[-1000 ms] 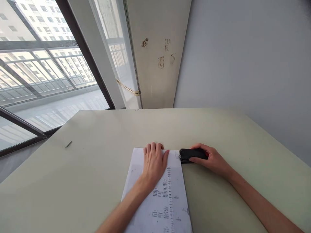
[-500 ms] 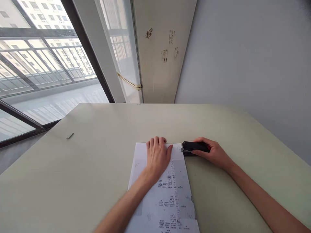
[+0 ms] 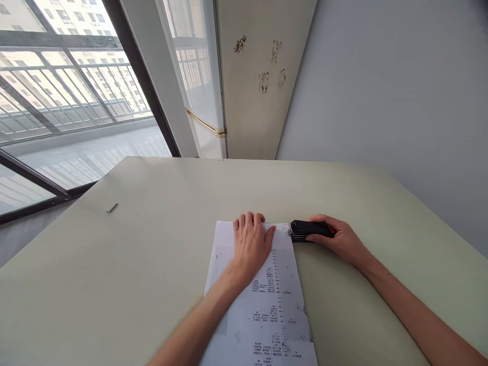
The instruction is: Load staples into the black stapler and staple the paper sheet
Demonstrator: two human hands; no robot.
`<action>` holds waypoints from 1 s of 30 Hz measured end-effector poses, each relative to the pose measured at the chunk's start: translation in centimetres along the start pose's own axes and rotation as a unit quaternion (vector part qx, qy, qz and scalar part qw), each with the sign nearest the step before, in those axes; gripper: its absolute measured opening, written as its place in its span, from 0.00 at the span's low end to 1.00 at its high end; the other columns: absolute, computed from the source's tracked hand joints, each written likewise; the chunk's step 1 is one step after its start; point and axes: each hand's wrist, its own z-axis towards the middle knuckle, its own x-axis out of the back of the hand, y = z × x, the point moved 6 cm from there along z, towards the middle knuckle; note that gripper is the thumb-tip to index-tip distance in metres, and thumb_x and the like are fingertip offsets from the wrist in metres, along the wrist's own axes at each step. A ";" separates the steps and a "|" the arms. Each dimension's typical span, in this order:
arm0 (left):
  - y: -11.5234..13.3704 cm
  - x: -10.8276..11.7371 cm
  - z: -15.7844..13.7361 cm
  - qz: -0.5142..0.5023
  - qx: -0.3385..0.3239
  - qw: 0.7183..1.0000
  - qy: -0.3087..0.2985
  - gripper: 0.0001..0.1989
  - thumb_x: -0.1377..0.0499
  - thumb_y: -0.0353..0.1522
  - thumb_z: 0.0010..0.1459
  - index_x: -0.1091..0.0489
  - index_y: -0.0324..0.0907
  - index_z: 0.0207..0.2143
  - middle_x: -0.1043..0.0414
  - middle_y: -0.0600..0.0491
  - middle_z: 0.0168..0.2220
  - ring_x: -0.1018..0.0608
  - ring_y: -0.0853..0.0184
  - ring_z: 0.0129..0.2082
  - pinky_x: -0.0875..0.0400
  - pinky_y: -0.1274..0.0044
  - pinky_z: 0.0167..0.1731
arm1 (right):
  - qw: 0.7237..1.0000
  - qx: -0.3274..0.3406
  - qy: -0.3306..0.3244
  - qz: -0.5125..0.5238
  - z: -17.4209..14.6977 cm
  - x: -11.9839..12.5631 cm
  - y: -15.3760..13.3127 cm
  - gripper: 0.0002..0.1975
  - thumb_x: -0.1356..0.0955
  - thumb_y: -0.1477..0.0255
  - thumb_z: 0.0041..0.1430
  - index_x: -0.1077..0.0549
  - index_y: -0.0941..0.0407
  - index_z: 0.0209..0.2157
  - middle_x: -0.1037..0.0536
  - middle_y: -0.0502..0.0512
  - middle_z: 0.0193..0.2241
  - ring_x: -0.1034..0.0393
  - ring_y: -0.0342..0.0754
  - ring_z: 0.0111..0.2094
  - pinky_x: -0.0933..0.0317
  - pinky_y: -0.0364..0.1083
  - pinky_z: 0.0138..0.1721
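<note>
From the head camera: a smooth, pale cream-green tabletop with angled far corners fills the lower half. Thin white printed paper lies flat at lower centre, marked with lines of dark text and grey smudges. The left hand rests palm down on its upper part, four fingers nearly straight and close together, thumb spread aside. The right hand holds a black, oblong stapler, fingers and thumb closed around its rear; its front end meets the paper's upper right corner. Well to the left lies a slender, L-shaped metal rod. Beyond stand a beige refrigerator with brown flaking patches, a plain grey-blue wall and, left, dark-framed glass showing a barred balcony railing.
</note>
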 end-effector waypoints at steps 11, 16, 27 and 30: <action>0.0 -0.1 0.0 -0.004 0.000 1.000 0.002 0.08 0.42 0.39 0.70 0.34 0.45 0.45 0.30 0.49 0.43 0.30 0.55 0.44 0.35 0.61 0.48 | 1.000 -0.008 -0.008 -0.005 -0.2 -0.1 0.1 0.23 0.24 0.48 0.54 0.20 0.49 0.43 0.18 0.54 0.39 0.25 0.58 0.41 0.29 0.51 0.40; 0.0 -0.2 0.0 -0.003 0.000 1.000 0.000 0.07 0.42 0.39 0.70 0.33 0.45 0.45 0.30 0.49 0.43 0.30 0.55 0.44 0.35 0.61 0.48 | 1.000 0.001 -0.024 -0.003 0.1 0.5 -0.6 0.25 0.27 0.45 0.58 0.21 0.48 0.47 0.18 0.56 0.47 0.24 0.61 0.49 0.29 0.53 0.48; 0.1 -0.3 0.1 0.001 0.004 1.000 -0.005 0.09 0.41 0.39 0.70 0.33 0.44 0.45 0.29 0.48 0.43 0.30 0.55 0.44 0.35 0.61 0.48 | 0.988 -0.003 -0.040 -0.149 4.1 -2.7 -6.9 0.29 0.46 0.45 0.73 0.23 0.46 0.49 0.22 0.54 0.58 0.33 0.62 0.64 0.39 0.57 0.63; 0.1 -0.2 0.0 0.001 0.004 1.000 -0.007 0.08 0.41 0.39 0.70 0.33 0.44 0.45 0.29 0.48 0.43 0.29 0.55 0.44 0.35 0.62 0.48 | 0.976 0.002 -0.060 -0.209 4.3 -4.1 -7.6 0.28 0.48 0.48 0.75 0.23 0.45 0.49 0.22 0.53 0.57 0.34 0.60 0.64 0.38 0.56 0.61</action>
